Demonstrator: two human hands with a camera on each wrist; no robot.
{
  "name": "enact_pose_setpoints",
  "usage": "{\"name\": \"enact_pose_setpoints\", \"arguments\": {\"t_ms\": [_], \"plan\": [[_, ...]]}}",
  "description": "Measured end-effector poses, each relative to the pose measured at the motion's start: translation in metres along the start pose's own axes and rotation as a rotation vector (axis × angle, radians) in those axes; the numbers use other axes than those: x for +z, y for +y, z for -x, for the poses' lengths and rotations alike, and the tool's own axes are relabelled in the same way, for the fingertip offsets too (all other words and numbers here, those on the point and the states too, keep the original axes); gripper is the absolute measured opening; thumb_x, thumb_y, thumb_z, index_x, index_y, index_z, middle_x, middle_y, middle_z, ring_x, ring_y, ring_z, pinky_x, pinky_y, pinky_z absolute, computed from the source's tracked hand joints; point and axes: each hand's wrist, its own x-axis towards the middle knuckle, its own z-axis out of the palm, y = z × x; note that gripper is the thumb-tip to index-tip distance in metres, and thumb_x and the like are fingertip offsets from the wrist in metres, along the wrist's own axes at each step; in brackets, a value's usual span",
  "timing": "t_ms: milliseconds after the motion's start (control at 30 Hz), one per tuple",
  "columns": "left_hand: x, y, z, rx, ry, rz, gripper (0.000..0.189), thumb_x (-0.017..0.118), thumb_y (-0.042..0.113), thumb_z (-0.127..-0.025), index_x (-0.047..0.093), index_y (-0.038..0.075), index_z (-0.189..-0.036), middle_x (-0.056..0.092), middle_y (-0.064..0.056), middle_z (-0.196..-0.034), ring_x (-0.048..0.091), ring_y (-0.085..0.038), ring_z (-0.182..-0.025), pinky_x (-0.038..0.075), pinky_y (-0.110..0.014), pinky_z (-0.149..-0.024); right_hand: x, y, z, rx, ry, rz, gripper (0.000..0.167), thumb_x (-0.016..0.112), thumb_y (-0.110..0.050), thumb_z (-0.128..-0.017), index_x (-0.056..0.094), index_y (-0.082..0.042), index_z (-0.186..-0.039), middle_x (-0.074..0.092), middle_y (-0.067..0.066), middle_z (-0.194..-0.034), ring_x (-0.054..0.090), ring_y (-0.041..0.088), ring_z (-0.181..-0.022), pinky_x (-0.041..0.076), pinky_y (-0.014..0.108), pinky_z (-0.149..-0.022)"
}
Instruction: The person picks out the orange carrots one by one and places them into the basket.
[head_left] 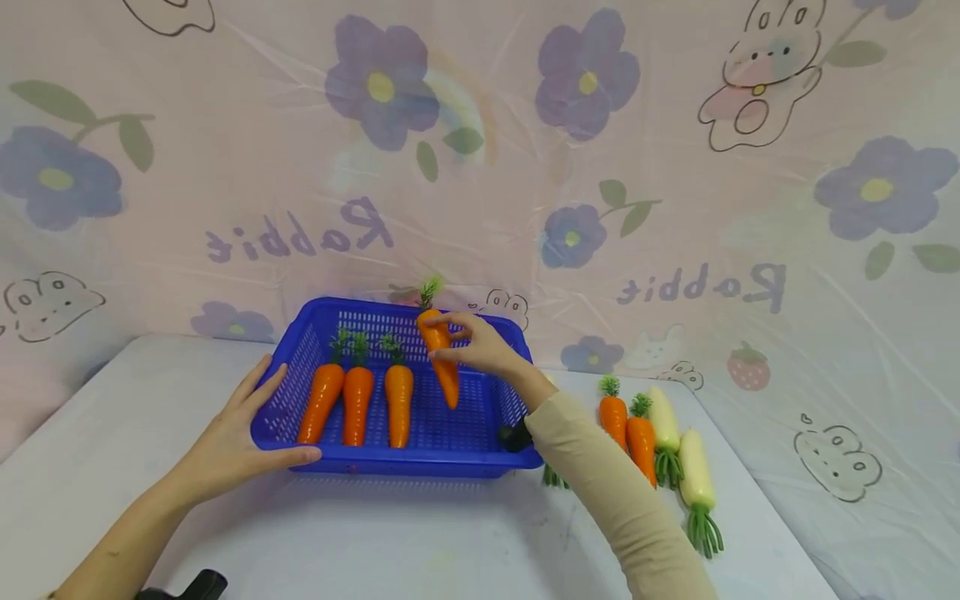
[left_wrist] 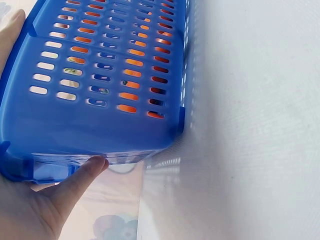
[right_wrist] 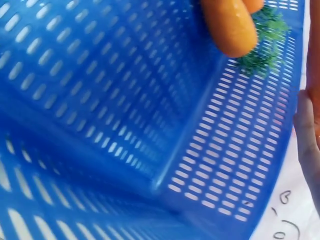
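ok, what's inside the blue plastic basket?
In the blue plastic basket: three orange carrots, side by side. The right hand pinches a fourth carrot over it. The basket's front hides the three lower tips; a black device by the right sleeve covers the front right corner.

Bare left arm [head_left: 142, 525] angles up from the bottom left, left hand [head_left: 228, 437] spread wide, left thumb [head_left: 294, 457] poking out sideways, left fingers [head_left: 251, 386] pretty straight. Right arm [head_left: 600, 492] is stretched further forward, right hand [head_left: 483, 343] pinching, fingers kinda curled opposite the thumb.
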Motion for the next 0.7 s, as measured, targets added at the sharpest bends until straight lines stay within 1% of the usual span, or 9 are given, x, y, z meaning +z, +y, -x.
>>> {"name": "enact_pose_setpoints", "arguments": {"t_ms": [133, 233, 300, 400, 533, 633, 700], "plan": [[0.000, 0.000, 0.000, 0.004, 0.003, -0.001, 0.113, 0.080, 0.042, -0.073, 0.010, 0.010, -0.155, -0.008, -0.014, -0.161, 0.008, -0.058, -0.138, 0.022, -0.082, -0.092, 0.004, 0.006, 0.001, 0.058, -0.028, 0.023, 0.049, 0.072, -0.021, -0.085, 0.058, -0.019, -0.132, 0.048, 0.006, -0.144, 0.054, 0.035, -0.121, 0.056, 0.042, -0.089], [0.001, 0.000, 0.000, 0.004, 0.002, 0.001, 0.113, 0.080, 0.042, -0.073, 0.010, 0.011, -0.155, -0.009, -0.013, -0.162, 0.008, -0.059, -0.138, 0.022, -0.082, -0.092, 0.005, 0.010, 0.001, 0.087, -0.040, 0.040, 0.049, 0.071, -0.025, -0.084, 0.059, -0.022, -0.132, 0.048, 0.005, -0.143, 0.055, 0.034, -0.121, 0.055, 0.042, -0.090], [0.000, -0.001, 0.000, 0.004, 0.002, 0.001, 0.113, 0.080, 0.042, -0.073, 0.009, 0.011, -0.155, -0.009, -0.013, -0.162, 0.008, -0.059, -0.138, 0.022, -0.083, -0.092, 0.006, 0.012, 0.000, 0.094, -0.056, 0.042, 0.049, 0.071, -0.025, -0.085, 0.059, -0.022, -0.131, 0.050, 0.005, -0.141, 0.056, 0.032, -0.118, 0.056, 0.041, -0.090], [0.000, -0.001, 0.000, 0.006, 0.005, -0.002, 0.113, 0.081, 0.042, -0.073, 0.009, 0.011, -0.155, -0.009, -0.013, -0.162, 0.008, -0.059, -0.138, 0.022, -0.082, -0.092, 0.007, 0.013, 0.000, 0.109, -0.096, 0.025, 0.048, 0.071, -0.024, -0.085, 0.059, -0.020, -0.131, 0.054, 0.008, -0.136, 0.059, 0.030, -0.111, 0.056, 0.040, -0.089], [0.000, -0.001, -0.001, 0.008, 0.006, 0.000, 0.114, 0.081, 0.042, -0.072, 0.010, 0.010, -0.155, -0.009, -0.013, -0.162, 0.008, -0.059, -0.138, 0.022, -0.082, -0.092, 0.009, 0.014, 0.001, 0.148, -0.165, 0.005, 0.047, 0.071, -0.022, -0.085, 0.060, -0.018, -0.131, 0.058, 0.010, -0.130, 0.063, 0.027, -0.108, 0.057, 0.037, -0.089], [0.000, -0.002, -0.001, 0.007, 0.005, -0.001, 0.114, 0.081, 0.042, -0.072, 0.010, 0.010, -0.155, -0.009, -0.013, -0.162, 0.009, -0.059, -0.138, 0.022, -0.082, -0.092, 0.011, 0.016, 0.002, 0.166, -0.204, 0.011, 0.046, 0.072, -0.022, -0.086, 0.060, -0.018, -0.130, 0.059, 0.009, -0.128, 0.062, 0.026, -0.107, 0.056, 0.036, -0.090], [0.000, -0.002, -0.001, 0.007, 0.004, -0.001, 0.114, 0.081, 0.042, -0.072, 0.010, 0.010, -0.155, -0.009, -0.013, -0.162, 0.009, -0.059, -0.138, 0.022, -0.082, -0.092, 0.011, 0.017, 0.003, 0.169, -0.223, 0.029, 0.046, 0.071, -0.023, -0.085, 0.061, -0.019, -0.130, 0.059, 0.007, -0.130, 0.060, 0.025, -0.109, 0.054, 0.036, -0.094]]}}
